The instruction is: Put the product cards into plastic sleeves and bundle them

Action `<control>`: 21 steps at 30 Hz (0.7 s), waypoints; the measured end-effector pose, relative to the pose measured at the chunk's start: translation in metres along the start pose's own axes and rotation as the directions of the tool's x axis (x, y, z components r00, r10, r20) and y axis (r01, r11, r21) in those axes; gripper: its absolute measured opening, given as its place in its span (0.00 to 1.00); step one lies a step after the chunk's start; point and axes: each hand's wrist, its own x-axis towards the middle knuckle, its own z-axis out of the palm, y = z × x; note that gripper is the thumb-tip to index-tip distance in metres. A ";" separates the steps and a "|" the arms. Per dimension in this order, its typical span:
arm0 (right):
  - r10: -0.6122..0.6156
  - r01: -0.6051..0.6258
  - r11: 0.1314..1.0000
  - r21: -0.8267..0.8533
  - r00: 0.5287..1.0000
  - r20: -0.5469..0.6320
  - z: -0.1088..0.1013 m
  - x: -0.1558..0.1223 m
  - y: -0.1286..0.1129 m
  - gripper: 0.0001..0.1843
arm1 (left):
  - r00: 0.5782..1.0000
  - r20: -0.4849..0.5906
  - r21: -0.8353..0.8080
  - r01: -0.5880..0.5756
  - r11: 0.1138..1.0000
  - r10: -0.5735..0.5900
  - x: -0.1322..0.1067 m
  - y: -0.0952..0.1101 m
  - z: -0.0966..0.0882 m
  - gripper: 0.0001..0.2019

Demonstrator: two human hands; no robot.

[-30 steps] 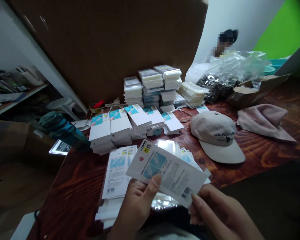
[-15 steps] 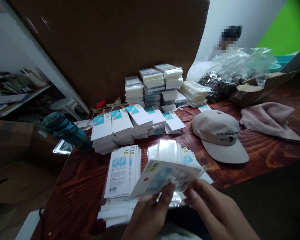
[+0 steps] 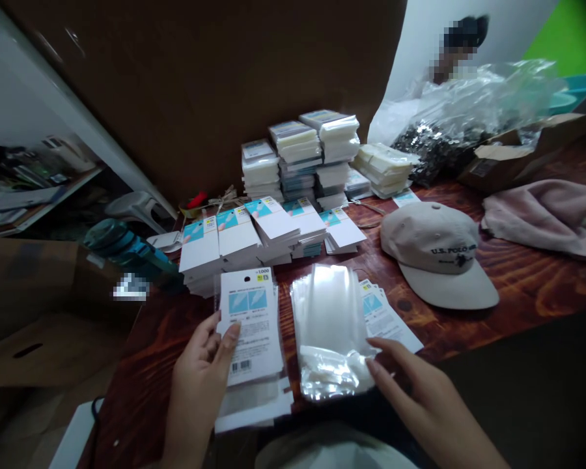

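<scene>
My left hand (image 3: pixel 200 378) rests on the top printed card (image 3: pixel 251 322) of a card pile at the near edge of the wooden table (image 3: pixel 517 293), thumb on the card's face. To the right, my right hand (image 3: pixel 410 384) touches the near end of a stack of clear plastic sleeves (image 3: pixel 329 326) with its fingertips, fingers spread. More printed cards (image 3: pixel 388 316) stick out from under the sleeves.
Rows of white card stacks (image 3: pixel 234 241) and taller stacks (image 3: pixel 297 156) stand behind. A beige cap (image 3: pixel 434 251), a pink cloth (image 3: pixel 547 215), a cardboard box (image 3: pixel 517 153) with plastic bags, and a teal bottle (image 3: pixel 127 251) lie around. Another person (image 3: pixel 456 49) sits far back right.
Both hands held one printed card up above the table. That card now lies on the left pile under my left hand, and my right hand has dropped to the clear sleeves.
</scene>
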 end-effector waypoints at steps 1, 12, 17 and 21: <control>0.007 -0.015 0.996 -0.082 0.995 -0.103 0.000 0.004 0.013 0.22 | 1.000 -0.003 0.175 -0.018 0.984 0.019 0.007 -0.001 -0.006 0.29; 0.092 -0.326 0.764 -0.556 0.909 -0.407 -0.004 0.025 0.065 0.35 | 0.788 0.134 0.930 -0.309 0.198 0.602 0.002 0.004 0.037 0.27; 0.079 -0.215 0.930 -0.299 0.910 -0.407 -0.009 0.031 0.077 0.22 | 0.742 0.476 0.771 -0.611 0.182 0.472 -0.010 -0.004 0.102 0.24; 0.100 -0.107 0.994 -0.001 0.933 -0.344 -0.009 0.033 0.081 0.15 | 0.769 0.467 0.766 -0.598 0.234 0.436 -0.008 -0.027 0.126 0.23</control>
